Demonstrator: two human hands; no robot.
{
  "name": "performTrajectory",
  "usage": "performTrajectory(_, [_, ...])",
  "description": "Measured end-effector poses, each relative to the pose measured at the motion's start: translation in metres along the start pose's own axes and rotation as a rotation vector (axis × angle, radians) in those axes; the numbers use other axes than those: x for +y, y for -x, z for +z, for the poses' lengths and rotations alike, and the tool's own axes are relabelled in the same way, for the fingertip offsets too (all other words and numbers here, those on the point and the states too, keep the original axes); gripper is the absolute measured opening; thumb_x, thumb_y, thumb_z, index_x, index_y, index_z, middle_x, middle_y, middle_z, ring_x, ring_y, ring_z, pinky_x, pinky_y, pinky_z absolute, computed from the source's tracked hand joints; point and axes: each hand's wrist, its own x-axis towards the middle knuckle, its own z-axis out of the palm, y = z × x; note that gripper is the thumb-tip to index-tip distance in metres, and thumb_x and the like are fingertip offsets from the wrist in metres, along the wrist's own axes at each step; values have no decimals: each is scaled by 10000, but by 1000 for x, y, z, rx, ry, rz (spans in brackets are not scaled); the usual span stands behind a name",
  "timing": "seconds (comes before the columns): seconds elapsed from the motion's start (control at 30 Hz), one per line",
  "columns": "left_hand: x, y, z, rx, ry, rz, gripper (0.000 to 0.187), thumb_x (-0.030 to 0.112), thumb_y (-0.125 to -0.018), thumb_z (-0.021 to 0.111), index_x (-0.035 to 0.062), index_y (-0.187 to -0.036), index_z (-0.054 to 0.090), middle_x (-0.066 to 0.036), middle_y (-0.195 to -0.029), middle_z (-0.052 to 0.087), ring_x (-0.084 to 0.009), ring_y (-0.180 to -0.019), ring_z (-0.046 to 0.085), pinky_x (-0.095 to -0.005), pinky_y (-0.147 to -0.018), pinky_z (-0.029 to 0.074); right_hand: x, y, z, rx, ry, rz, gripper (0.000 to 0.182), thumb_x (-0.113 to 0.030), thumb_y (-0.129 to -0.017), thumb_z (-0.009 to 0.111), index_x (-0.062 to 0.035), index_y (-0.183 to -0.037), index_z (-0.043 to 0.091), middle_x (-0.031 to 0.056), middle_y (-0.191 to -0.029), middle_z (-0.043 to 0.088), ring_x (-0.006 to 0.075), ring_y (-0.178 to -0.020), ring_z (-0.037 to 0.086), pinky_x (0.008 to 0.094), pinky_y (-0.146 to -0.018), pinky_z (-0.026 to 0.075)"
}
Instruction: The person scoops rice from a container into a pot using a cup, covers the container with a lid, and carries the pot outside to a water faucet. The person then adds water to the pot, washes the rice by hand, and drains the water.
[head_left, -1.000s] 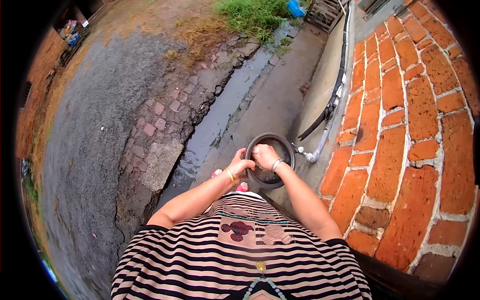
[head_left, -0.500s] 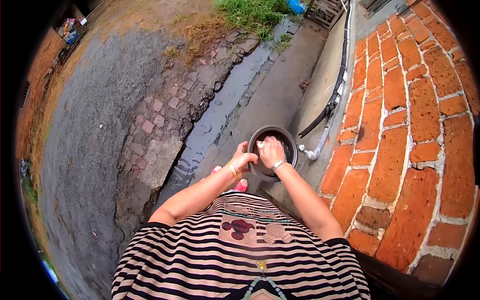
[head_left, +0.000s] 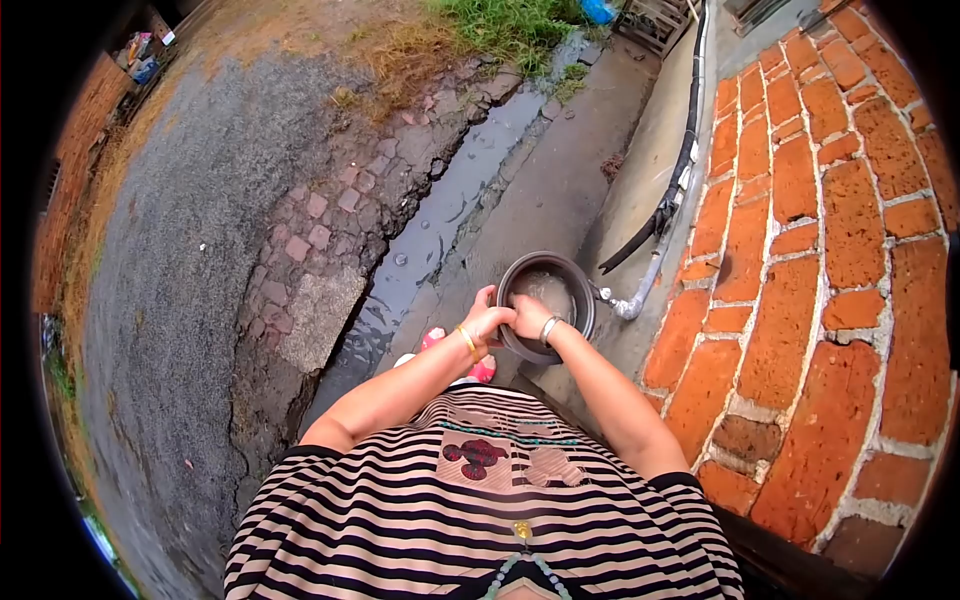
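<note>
A round dark pot (head_left: 580, 287) is held out in front of my body, with cloudy liquid inside. My left hand (head_left: 487, 321) grips its left rim, thumb over the edge. Inside the near left part of the pot is my right hand (head_left: 530, 318), its fingers closed and pointing down beside the left thumb. What the right fingers hold, if anything, is hidden. A yellow bangle is on the left wrist and a silver one on the right.
A red brick wall (head_left: 780, 290) rises on the right, with a black hose (head_left: 664, 205) and a grey pipe (head_left: 645, 288) along its base. A water-filled gutter (head_left: 425, 232) runs left of the pot. Pink shoes (head_left: 482, 369) show below my hands.
My right hand has moved from the pot's middle toward its near left side and closed up. More of the cloudy liquid shows. The left hand keeps its grip.
</note>
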Motion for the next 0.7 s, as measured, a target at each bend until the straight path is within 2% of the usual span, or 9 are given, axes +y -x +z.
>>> performTrajectory(0.13, [4,6,-1,-25,16,-2,913,47,-567,630,186,-1375,228,-87,-1054,535,-216,-858,547,-460,-655,437,10,6,-4,-155,-182,-74,301,-199,-775,587,-6,-1005,613,231,-955,635,344,-885,623,387,-779,480])
performTrajectory(0.2, [9,13,4,-23,-4,13,837,57,-587,618,201,-1336,274,-57,-973,542,-195,-883,532,-460,-708,425,-8,11,-31,-50,-65,-79,233,-211,-843,495,-57,-955,630,191,-935,640,356,-874,611,418,-760,477])
performTrajectory(0.27, [13,15,8,-23,-11,32,805,70,-599,619,211,-1321,292,-43,-930,547,-183,-893,527,-455,-738,410,-20,15,-45,65,89,-145,283,-247,-890,412,-69,-877,631,178,-895,635,371,-863,595,452,-742,473])
performTrajectory(0.3, [12,15,8,-25,-8,31,800,74,-602,620,212,-1319,293,-41,-922,549,-182,-888,529,-457,-737,411,-8,7,-40,185,171,-188,287,-277,-889,422,-89,-854,636,188,-888,634,362,-859,601,460,-738,473])
performTrajectory(0.37, [13,14,9,-30,0,34,791,82,-608,622,212,-1316,295,-37,-908,552,-181,-877,534,-461,-736,413,-11,5,-45,244,297,-29,306,-305,-889,423,-86,-846,633,197,-886,626,359,-845,602,466,-731,472])
performTrajectory(0.47, [16,14,8,-51,-8,27,781,93,-618,622,214,-1316,294,-31,-883,557,-183,-865,542,-469,-738,417,-39,21,-60,257,390,25,273,-289,-868,465,-73,-849,630,186,-892,626,347,-867,600,465,-726,475])
performTrajectory(0.57, [15,16,7,-68,-8,24,770,104,-626,622,214,-1315,295,-24,-866,564,-187,-851,551,-486,-746,420,-7,6,-40,533,487,-291,221,-245,-838,507,-61,-841,630,154,-894,630,330,-907,592,472,-722,475])
performTrajectory(0.67, [9,15,6,-57,14,23,761,110,-628,622,211,-1309,299,-21,-873,568,-192,-846,555,-502,-757,421,9,-2,-30,537,533,-315,179,-198,-819,519,-51,-842,619,161,-873,615,336,-893,575,470,-753,467])
performTrajectory(0.7, [9,15,6,-52,23,21,757,111,-628,623,211,-1306,302,-18,-873,568,-193,-846,555,-505,-754,423,14,-4,-26,493,536,-221,198,-215,-813,526,-47,-859,620,173,-881,618,340,-900,580,466,-769,469])
